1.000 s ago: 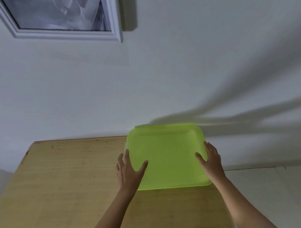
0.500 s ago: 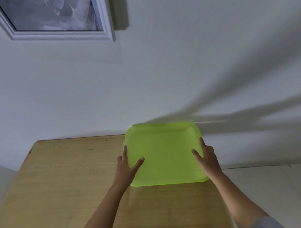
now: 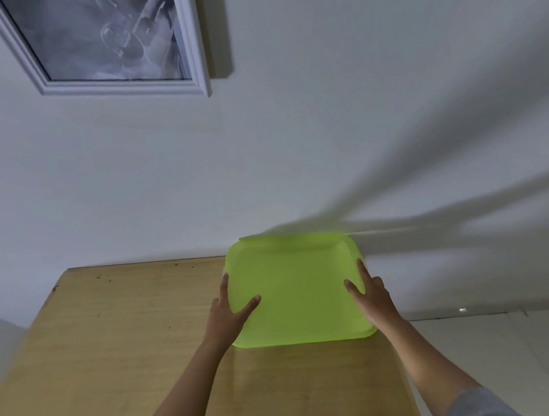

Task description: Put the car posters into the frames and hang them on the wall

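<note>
A white picture frame with a grey poster inside hangs on the wall at the upper left. A bright green plastic lid lies on a container at the far right corner of the wooden table. My left hand grips the lid's left edge, thumb on top. On the opposite edge my right hand holds it the same way. Whatever lies under the lid is hidden.
The wooden table runs from the wall toward me, its right edge close to my right forearm. White wall fills the background. Pale floor shows to the right of the table.
Both hands slid forward along the sides of the green lid, and the lid shifted slightly away from me toward the wall. The camera tilted, bringing more of the hung frame into view.
</note>
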`<state>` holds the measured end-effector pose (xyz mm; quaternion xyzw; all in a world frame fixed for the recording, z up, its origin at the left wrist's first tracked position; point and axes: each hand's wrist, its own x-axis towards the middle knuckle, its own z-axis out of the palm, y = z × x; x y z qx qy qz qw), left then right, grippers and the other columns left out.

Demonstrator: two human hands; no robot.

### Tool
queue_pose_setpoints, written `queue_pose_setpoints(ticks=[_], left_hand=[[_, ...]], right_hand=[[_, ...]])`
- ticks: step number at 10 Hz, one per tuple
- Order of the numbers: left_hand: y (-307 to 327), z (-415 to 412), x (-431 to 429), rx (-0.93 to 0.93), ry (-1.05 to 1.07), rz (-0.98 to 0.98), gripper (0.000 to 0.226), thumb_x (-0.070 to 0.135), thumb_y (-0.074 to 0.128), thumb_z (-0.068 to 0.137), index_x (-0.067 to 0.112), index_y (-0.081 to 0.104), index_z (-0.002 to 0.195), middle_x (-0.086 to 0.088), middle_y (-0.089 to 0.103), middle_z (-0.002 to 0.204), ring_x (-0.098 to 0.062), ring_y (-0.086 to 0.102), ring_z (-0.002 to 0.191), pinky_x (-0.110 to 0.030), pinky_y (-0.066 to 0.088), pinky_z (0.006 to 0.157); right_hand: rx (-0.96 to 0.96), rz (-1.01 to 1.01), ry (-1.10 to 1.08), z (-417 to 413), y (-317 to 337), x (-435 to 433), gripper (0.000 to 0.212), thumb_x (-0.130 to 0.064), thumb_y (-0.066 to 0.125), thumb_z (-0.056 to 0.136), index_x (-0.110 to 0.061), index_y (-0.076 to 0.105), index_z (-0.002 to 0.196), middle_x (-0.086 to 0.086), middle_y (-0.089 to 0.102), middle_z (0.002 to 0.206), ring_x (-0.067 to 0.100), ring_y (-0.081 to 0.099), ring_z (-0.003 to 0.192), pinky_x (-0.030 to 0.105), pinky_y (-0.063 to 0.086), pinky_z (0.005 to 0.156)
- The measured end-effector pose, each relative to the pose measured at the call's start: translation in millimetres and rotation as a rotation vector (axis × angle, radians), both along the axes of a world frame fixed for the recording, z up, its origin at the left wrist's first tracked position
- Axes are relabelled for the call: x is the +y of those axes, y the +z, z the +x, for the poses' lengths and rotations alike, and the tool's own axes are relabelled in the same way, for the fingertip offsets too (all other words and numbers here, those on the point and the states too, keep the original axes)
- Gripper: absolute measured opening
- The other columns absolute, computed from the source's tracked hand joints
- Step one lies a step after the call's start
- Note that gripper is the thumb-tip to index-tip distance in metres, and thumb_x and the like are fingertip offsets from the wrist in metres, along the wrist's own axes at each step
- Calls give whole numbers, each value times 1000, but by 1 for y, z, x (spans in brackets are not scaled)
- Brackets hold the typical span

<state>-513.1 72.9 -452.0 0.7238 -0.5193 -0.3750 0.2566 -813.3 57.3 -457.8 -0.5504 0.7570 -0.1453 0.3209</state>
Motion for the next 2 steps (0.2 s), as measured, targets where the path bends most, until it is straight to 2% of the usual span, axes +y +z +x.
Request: queue_pose_setpoints(ticks=[1, 2], left_hand=[[-7, 4, 3, 23, -1, 15, 113, 80, 57, 52, 38, 11, 145, -12, 52, 127, -28, 52, 115, -36, 44, 92], [-14, 7, 6, 42, -2, 7, 129, 94, 49, 36, 39, 11, 145, -11, 57, 118, -25, 56, 110, -34, 45, 93]], right_hand=[[17, -9, -8, 2, -2, 6, 66, -53, 40, 91, -42, 3, 145, 15, 41, 118, 33, 55, 99, 34, 43, 83], [-26, -1, -10, 8, 3, 10, 75, -68, 36, 83, -45, -3, 143, 7, 40, 103, 28, 59, 94, 30, 44, 80]])
